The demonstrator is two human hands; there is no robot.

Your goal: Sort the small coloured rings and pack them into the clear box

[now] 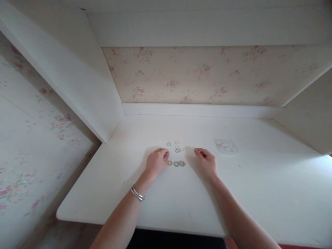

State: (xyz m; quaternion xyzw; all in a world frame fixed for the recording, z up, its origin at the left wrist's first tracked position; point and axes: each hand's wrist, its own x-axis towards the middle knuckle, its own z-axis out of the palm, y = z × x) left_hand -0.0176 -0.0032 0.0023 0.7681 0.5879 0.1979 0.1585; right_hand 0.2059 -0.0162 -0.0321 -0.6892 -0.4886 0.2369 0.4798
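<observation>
My left hand [157,161] rests on the white desk with its fingers curled in, just left of a small group of rings. Nothing shows in its fingers. Close by its fingertips lies a gold-toned ring [169,163], then a greenish ring [176,164] and a brownish ring [182,163], side by side in a row. Farther back several thin rings [177,150] lie loosely scattered, some overlapping. On the right, apart from the rings, my right hand [206,162] sits loosely closed, thumb against forefinger, with nothing visible in it.
A clear plastic packet [226,146] lies right of my right hand. The white desk [166,207] has side panels [77,69] at left and right, and a low ledge [202,110] along the back. An overhead board [197,27] spans above floral wallpaper [197,72].
</observation>
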